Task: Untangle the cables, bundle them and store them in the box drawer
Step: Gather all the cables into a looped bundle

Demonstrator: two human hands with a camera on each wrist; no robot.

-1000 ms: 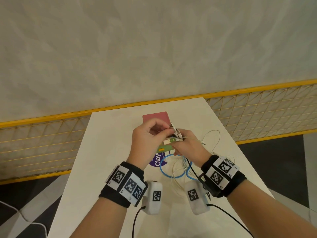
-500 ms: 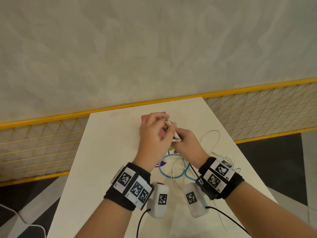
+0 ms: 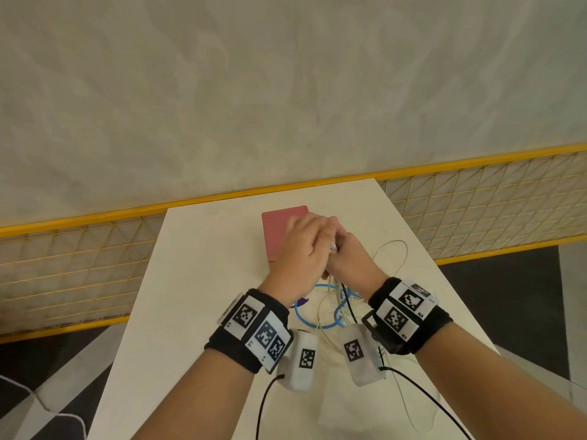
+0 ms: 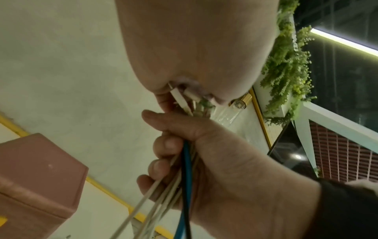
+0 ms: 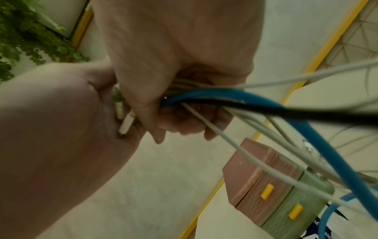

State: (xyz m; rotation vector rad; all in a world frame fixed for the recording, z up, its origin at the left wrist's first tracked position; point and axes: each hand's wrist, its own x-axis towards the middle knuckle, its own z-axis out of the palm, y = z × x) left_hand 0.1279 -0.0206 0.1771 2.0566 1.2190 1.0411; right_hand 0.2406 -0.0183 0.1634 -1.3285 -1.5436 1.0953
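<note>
Two bare hands are meeting above a smooth white table. The right hand is clenching a bundle of cables: several thin, round, pale ones, one thicker glossy blue cable and one thin black cable. They are running through the curled fingers and trailing out below the fist toward the table.

The left hand is folding over the top of that fist. Its fingers are curling around the cable ends, but whether it is truly gripping them cannot be told.

Only the wrist views are showing the cable ends: slim white plug tips are sticking out just above the fist, pressing against the left palm. The head view is hiding these behind the knuckles.

Beyond the grip and a little to its left, the box is sitting on the table. From above it is appearing as a flat, matte pink rectangle. The right wrist view is revealing its front: stacked drawers, pink above green, each with a small yellow tab handle, all closed.

Below the grip, loose loops of blue and pale cable are lying on the table. Black wristbands with square-patterned tags are circling both wrists.
</note>
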